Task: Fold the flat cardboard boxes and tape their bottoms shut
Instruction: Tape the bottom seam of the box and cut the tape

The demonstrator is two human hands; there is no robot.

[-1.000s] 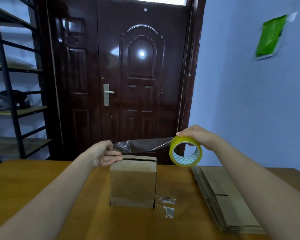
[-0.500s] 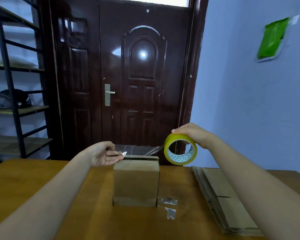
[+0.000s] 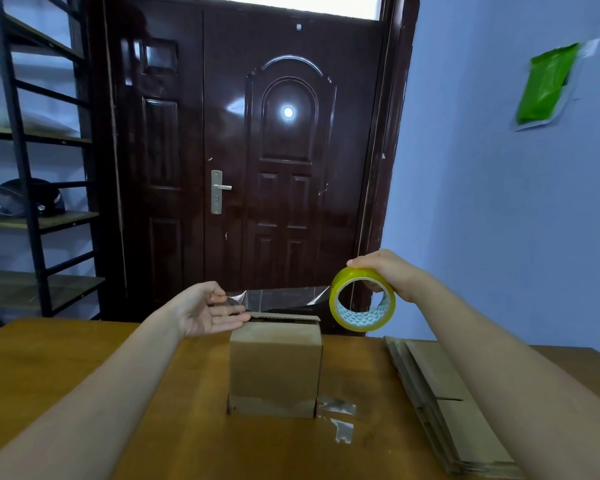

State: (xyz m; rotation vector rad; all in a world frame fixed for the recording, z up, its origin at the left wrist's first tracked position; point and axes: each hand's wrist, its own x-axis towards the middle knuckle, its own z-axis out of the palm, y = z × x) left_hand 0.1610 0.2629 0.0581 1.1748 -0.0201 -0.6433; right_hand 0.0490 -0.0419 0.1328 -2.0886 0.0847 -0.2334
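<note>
A folded cardboard box point(image 3: 274, 365) stands upright in the middle of the wooden table point(image 3: 84, 362), with its top flaps nearly closed. My right hand point(image 3: 385, 275) grips a yellow-rimmed roll of clear tape point(image 3: 361, 328) from above, held just right of and above the box. A clear tape strip point(image 3: 281, 297) stretches from the roll leftward over the box's far top edge. My left hand point(image 3: 205, 315) holds the strip's free end between thumb and fingers at the box's top left corner. Its other fingers lie straight along the flap.
A stack of flat cardboard boxes point(image 3: 447, 410) lies on the table to the right, under my right forearm. Scraps of clear tape point(image 3: 340, 427) stick to the table by the box's lower right corner. A dark door point(image 3: 288, 168) and a metal shelf rack point(image 3: 32, 220) stand beyond the table.
The roll moved left and a little lower, so the strip became shorter and sank toward the box top. My left fingers straightened out along the flap.
</note>
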